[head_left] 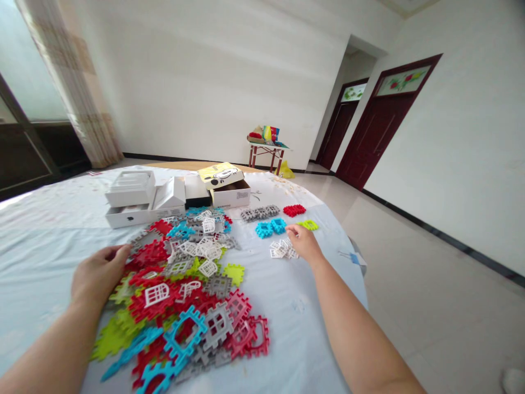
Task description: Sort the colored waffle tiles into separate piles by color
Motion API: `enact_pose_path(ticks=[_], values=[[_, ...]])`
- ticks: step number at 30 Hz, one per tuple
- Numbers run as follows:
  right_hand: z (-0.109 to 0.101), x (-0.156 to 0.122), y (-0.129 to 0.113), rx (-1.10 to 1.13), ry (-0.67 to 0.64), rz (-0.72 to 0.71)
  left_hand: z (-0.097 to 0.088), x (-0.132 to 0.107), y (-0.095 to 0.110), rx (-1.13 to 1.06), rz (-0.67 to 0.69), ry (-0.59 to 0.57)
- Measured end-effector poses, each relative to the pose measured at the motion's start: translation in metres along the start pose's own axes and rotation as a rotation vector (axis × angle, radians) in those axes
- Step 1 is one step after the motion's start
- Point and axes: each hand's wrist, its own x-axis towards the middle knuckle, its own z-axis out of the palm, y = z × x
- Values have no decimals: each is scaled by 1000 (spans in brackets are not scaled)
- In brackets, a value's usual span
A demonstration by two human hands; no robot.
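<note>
My left hand (100, 273) rests at the near left edge of a heap of interlocking plastic waffle blocks (180, 295) in red, grey, green, blue and white, its fingers next to a red piece. My right hand (301, 243) hovers just above and beside a small stack of white window-shaped pieces (282, 250), and nothing shows in its fingers. Farther back lie separate groups of grey pieces (260, 213), red pieces (294, 210), blue pieces (266, 227) and green pieces (308, 224).
White boxes (130, 188) and a Mickey Mouse box (225, 183) stand behind the heap on a pale blue cloth-covered surface (45, 257). Beyond its edge lies a tiled floor (418, 262). A small red table (266, 150) holding bags stands by the far wall.
</note>
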Motion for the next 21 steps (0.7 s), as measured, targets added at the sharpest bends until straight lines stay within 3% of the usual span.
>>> enact_pose_path(ticks=[6,11,16,21], values=[[-1,0,19,6,-2,134,-6,-6,4,31,40,73],[2,2,35,25,-46,235,-15,-27,38,83,410,284],[8,1,47,70,-68,298,-18,-66,92,112,743,79],[14,0,52,107,-83,315,4,-82,124,279,888,-127]])
